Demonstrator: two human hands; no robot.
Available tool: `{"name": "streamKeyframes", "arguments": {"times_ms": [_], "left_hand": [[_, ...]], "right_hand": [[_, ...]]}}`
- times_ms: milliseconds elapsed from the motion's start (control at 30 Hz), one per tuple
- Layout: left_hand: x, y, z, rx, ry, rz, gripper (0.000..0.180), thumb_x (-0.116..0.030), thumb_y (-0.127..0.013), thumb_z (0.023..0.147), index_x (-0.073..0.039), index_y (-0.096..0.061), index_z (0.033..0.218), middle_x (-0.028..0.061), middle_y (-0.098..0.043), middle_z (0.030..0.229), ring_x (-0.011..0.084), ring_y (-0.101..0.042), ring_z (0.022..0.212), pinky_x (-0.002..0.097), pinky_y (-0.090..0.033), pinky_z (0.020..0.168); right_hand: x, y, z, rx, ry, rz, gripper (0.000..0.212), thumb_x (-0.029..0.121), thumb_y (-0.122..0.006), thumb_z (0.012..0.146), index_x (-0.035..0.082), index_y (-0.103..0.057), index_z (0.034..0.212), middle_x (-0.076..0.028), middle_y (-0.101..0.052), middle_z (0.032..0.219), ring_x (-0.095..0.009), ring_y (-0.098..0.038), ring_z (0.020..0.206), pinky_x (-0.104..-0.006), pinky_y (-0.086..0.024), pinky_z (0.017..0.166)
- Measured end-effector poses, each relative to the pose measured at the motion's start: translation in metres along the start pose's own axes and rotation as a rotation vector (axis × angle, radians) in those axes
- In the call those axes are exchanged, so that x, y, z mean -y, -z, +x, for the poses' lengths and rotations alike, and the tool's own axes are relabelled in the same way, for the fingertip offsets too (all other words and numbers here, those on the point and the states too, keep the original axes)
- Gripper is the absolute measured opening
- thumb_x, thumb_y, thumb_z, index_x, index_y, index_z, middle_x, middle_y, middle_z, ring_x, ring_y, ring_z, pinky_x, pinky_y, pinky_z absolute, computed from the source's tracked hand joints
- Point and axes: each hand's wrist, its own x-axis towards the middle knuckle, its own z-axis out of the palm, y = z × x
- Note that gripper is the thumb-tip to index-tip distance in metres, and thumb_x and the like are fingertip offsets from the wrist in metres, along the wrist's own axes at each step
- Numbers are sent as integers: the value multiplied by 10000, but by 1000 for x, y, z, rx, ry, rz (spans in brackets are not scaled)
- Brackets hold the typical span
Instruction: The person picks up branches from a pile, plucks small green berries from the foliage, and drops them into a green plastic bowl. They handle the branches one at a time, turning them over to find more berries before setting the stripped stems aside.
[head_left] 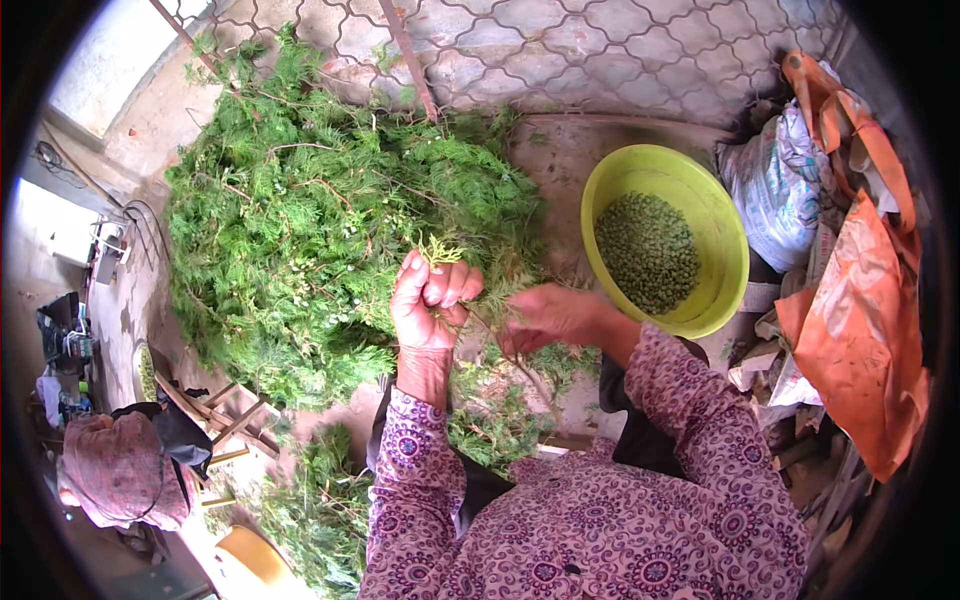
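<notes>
My left hand (430, 300) is closed in a fist around a leafy evergreen sprig (440, 251), whose yellow-green tip pokes out above the fingers. Beside it, my right hand (562, 316) has its fingers curled in at the foliage and a thin brown twig between the two hands; motion blurs it, and what it grips is hidden. Beyond both hands spreads a large heap of green conifer branches (300, 215) dotted with small pale cones. To the right stands a yellow-green plastic basin (727, 240), partly filled with small green cones or berries (648, 250).
A wire mesh fence (600, 60) closes off the far side. Right of the basin are a white woven sack (770, 190) and an orange bag (865, 340). More branches (315, 510) lie at lower left, near a wooden frame (235, 425) and another person (125, 470).
</notes>
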Motion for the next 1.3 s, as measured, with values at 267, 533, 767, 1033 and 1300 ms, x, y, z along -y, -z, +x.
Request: {"name": "streamKeyframes", "arguments": {"times_ms": [267,533,767,1033,1300], "left_hand": [[-2,7,2,28,-50,130,211,-209,-522,828,-90,-465,663,-12,-385,524,135,-335,514,289,-300,535],[-10,-1,-4,-200,-64,70,129,-204,-571,810,-76,-562,804,20,-543,734,155,-456,688,325,-362,672],[-11,9,-7,-244,-28,136,67,-157,-597,809,-92,-584,817,28,-594,850,140,-526,724,359,-429,698],[-6,5,-10,-370,-425,1266,279,-139,-658,765,-34,-539,994,77,-560,957,160,-522,836,281,-444,752],[22,12,-17,-255,-135,1632,362,-203,-731,685,14,-578,931,165,-581,775,266,-561,759,355,-443,673]], "right_hand": [[-3,10,9,7,182,33,122,128,-625,770,19,-574,791,-11,-552,675,-76,-505,613,-207,-400,587],[2,16,5,-307,400,-301,179,112,-658,727,22,-508,690,36,-468,618,-31,-410,584,-220,-359,515],[4,15,4,-494,511,-546,286,141,-667,707,22,-416,637,34,-382,560,-30,-349,560,-240,-317,470],[-2,12,2,-538,590,-902,202,124,-644,731,13,-475,734,-76,-445,571,-124,-409,516,-283,-352,487],[-26,-6,13,-442,721,-1166,202,175,-613,697,45,-464,740,-152,-512,652,-336,-540,617,-420,-409,536]]}}
